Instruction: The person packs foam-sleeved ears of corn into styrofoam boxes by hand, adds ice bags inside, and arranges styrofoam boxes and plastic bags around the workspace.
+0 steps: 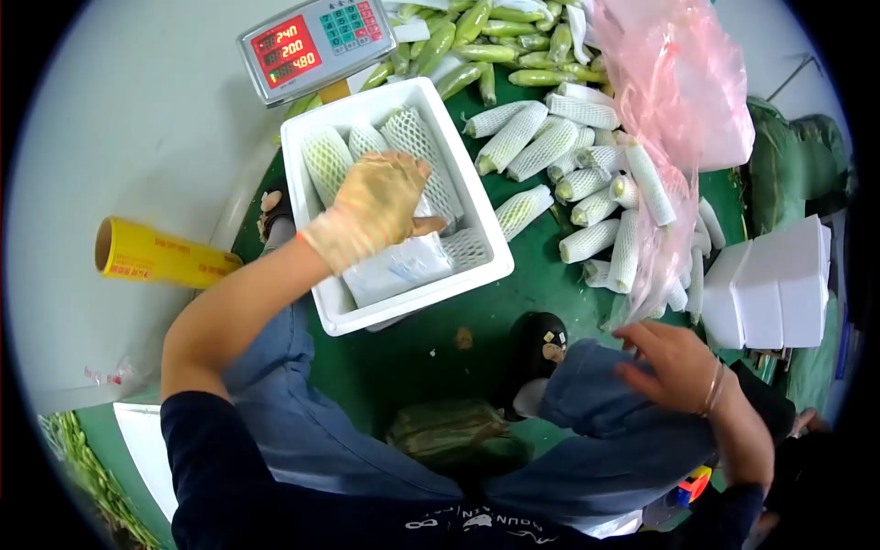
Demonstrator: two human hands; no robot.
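My left hand (383,197), in a pale glove, reaches into a white foam box (502,261). Its fingers curl down over net-sleeved corn (423,151), the fingertips partly hidden. Another net-sleeved cob (325,160) lies along the box's far left side. A white plastic-wrapped pack (399,270) fills the near part, partly beneath my wrist. Bare and holding nothing visible, my right hand (674,367) is above my right knee with fingers apart, close to the lower end of a pink plastic bag (683,82).
Behind the box stands a digital scale (316,46) with red figures. Unsleeved green corn (495,46) is heaped at the back, sleeved cobs (587,183) to the right. A yellow film roll (165,252) lies left; white foam sheets (770,284) stand right. My shoe (536,353) is below.
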